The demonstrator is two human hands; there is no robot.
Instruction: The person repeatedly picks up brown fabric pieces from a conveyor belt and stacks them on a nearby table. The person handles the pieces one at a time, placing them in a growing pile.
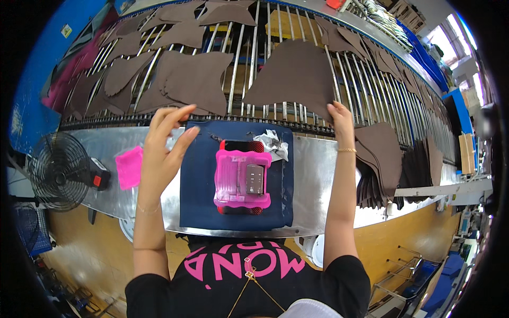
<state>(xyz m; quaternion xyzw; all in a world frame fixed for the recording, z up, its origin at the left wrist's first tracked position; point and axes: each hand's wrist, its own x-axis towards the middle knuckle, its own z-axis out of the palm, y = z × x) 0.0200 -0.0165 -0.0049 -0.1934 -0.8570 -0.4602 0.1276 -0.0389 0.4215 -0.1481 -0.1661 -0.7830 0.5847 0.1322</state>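
My right hand (pixel 341 115) pinches the near right corner of a large dark brown cut fabric piece (pixel 291 74), which lies over the metal rollers. My left hand (pixel 170 139) is raised beside the roller edge, its thumb and fingers apart with nothing between them. Close to it are more brown cut pieces (pixel 185 79), lying overlapped on the rollers. Between my forearms, a bright pink plastic holder (pixel 230 177) with a small grey device (pixel 255 179) in it rests on a red and black base, which sits on a dark blue mat (pixel 199 199).
A black fan (pixel 61 172) and a pink cloth (pixel 129 167) occupy the metal table's left side. Crumpled silvery wrapping (pixel 272 144) lies on the mat. Stacked brown pieces (pixel 382 159) hang at the right. The roller conveyor (pixel 246 58) runs across the far side.
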